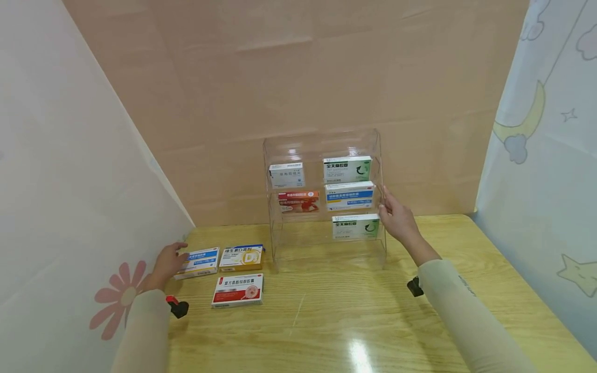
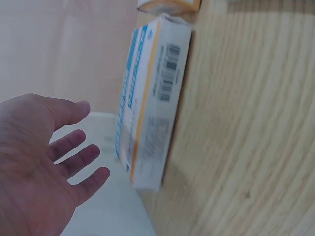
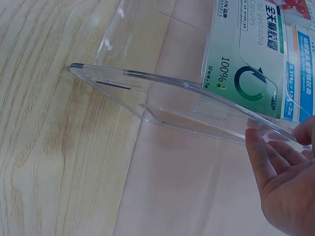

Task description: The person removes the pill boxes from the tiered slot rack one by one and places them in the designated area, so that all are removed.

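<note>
The left hand (image 1: pixel 167 263) is spread by a blue-striped box (image 1: pixel 201 261) near the counter's (image 1: pixel 326 318) left edge. The right hand (image 1: pixel 398 220) pinches the clear rack (image 1: pixel 303 230) near the back edge; tugging could tip it.

Soft light; white glare on table (image 1: pixel 326 316); left wrist view: carton (image 2: pixel 156 105) print blurred.
</note>
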A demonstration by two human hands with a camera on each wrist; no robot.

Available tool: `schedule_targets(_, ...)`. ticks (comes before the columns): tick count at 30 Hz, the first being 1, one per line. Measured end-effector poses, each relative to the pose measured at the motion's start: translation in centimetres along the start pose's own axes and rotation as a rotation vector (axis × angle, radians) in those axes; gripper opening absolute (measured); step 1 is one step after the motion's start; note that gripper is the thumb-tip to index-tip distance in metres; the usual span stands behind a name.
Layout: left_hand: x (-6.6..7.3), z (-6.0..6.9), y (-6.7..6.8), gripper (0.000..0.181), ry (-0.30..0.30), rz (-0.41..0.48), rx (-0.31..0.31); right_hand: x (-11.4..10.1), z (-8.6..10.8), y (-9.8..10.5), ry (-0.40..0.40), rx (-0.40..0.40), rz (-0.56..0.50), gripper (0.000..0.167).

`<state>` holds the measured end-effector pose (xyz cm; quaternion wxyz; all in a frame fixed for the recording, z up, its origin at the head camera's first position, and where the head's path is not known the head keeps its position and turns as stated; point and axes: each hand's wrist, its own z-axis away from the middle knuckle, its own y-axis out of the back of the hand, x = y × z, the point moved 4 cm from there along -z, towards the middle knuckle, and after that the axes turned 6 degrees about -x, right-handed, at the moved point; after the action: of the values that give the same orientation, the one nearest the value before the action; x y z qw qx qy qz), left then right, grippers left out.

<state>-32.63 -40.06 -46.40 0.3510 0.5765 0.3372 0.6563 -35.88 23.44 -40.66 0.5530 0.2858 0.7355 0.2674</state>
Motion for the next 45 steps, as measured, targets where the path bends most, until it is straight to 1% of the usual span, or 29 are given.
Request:
schedule_targets(4,1.5,0.0,0.0,0.042,-0.075,-0.001,0.029,-0.3,0.1,0.2,0.015,0.007,0.009,0.061)
schedule_targets(9,4.1,-0.2,0.0,0.041,-0.156,0.01,0.079,-0.5,0.2,0.2,0.017,-0.003,0.009,0.061)
schedule_targets(11,5.3,-0.1,0.1,0.041,-0.178,0.033,0.097,-0.5,0.2,0.2,0.013,-0.011,0.006,0.062)
schedule_targets(14,6.9,0.1,-0.1,0.041,-0.196,0.079,0.109,-0.5,0.2,0.2,0.012,-0.019,0.001,0.062)
schedule_targets(18,8.8,0.3,-0.4,0.044,-0.218,0.142,0.113,-0.4,0.2,0.2,0.015,-0.022,-0.008,0.062)
schedule_targets(21,10.6,0.8,-0.7,0.045,-0.242,0.174,0.119,-0.3,0.2,0.2,0.014,-0.024,-0.012,0.063)
schedule_targets(25,13.1,1.7,-0.9,0.046,-0.294,0.187,0.135,-0.2,0.1,0.1,0.007,-0.021,-0.014,0.063)
schedule_targets(28,14.6,2.4,-1.1,0.046,-0.339,0.202,0.149,-0.1,0.0,0.0,0.004,-0.014,-0.013,0.063)
schedule_targets(33,16.7,3.0,-1.8,0.047,-0.409,0.252,0.177,-0.2,-0.2,0.1,0.009,-0.007,-0.01,0.063)
schedule_targets(38,19.2,3.8,-2.6,0.047,-0.464,0.289,0.195,-0.3,-0.3,0.1,0.028,0.009,-0.015,0.063)
schedule_targets(39,19.8,4.0,-2.8,0.046,-0.473,0.291,0.194,-0.3,-0.3,0.1,0.031,0.01,-0.018,0.062)
schedule_targets(42,21.4,4.6,-3.7,0.044,-0.475,0.299,0.173,-0.1,-0.2,-0.1,0.029,-0.001,-0.034,0.062)
schedule_targets(45,22.9,4.8,-4.7,0.043,-0.49,0.296,0.149,0.0,0.0,-0.3,0.023,-0.011,-0.032,0.062)
